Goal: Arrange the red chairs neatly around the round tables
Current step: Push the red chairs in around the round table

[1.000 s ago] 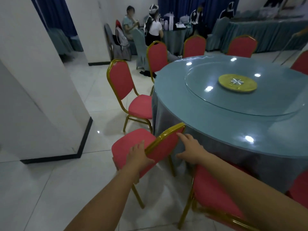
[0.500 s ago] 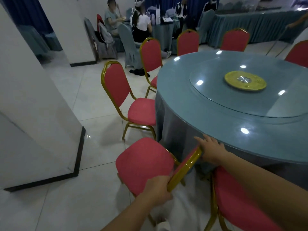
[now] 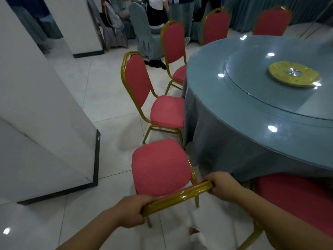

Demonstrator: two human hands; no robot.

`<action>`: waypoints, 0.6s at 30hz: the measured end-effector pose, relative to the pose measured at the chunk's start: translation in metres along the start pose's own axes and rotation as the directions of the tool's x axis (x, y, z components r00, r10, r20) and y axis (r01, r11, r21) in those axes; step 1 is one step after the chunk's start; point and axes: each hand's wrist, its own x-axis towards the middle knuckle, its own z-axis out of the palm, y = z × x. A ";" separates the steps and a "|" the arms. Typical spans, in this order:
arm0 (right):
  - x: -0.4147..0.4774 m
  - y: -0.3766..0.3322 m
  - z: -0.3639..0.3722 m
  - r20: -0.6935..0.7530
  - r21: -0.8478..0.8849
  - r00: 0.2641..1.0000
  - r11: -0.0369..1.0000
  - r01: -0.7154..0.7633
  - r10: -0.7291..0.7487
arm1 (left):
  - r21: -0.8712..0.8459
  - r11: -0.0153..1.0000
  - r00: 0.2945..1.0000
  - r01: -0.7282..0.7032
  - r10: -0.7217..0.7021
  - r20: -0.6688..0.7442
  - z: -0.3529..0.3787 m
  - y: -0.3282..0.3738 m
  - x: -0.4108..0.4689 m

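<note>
The person's left hand [image 3: 131, 211] is curled round the left end of the gold top rail [image 3: 177, 197] of a red chair [image 3: 160, 166], with the fingers wrapped under the tube. The right hand [image 3: 219, 184] grips the rail's right end in the same way, so both hands hold the chair back between them. The rail runs slantwise, its right end higher in the picture than its left. The chair's seat lies just ahead of the hands and faces away from the person. Its right edge sits just beside the hanging blue-grey tablecloth [image 3: 212, 141] of the round table [image 3: 234, 112]; whether seat and cloth touch cannot be told.

The table spreads ahead and to the right of the right hand. On it lies a glass turntable [image 3: 261, 98] with a gold disc [image 3: 294, 73] at its middle. Under the right forearm, a second red seat [image 3: 297, 201] is tucked against the cloth. Ahead of the hands, beyond the held chair, a third red chair [image 3: 162, 112] faces the table with its seat front at the cloth. Farther round the rim stand three more red chairs [image 3: 173, 44], backs upright. To the left of the left hand, a white pillar [image 3: 36, 105] with dark skirting rises from the pale tiled floor [image 3: 108, 98]. Far ahead, people [image 3: 156, 8] and a grey-covered chair [image 3: 144, 33] are cut off by the top edge.
</note>
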 end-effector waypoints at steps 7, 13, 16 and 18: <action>-0.040 -0.083 0.036 -0.102 0.084 0.935 0.939 -0.333 0.341 | 0.093 0.966 0.969 -0.240 0.234 0.077 -0.014 -0.067 -0.013; -0.118 -0.166 0.118 -0.143 0.278 0.788 0.788 -0.549 0.599 | 0.225 0.895 0.905 -0.386 0.320 0.281 -0.028 -0.104 -0.031; -0.139 -0.202 0.150 -0.207 0.367 0.697 0.715 -0.595 0.686 | 0.300 0.848 0.882 -0.438 0.340 0.327 -0.038 -0.106 -0.029; -0.140 -0.219 0.162 -0.228 0.411 0.657 0.683 -0.604 0.718 | 0.353 0.812 0.879 -0.464 0.372 0.299 -0.048 -0.104 -0.024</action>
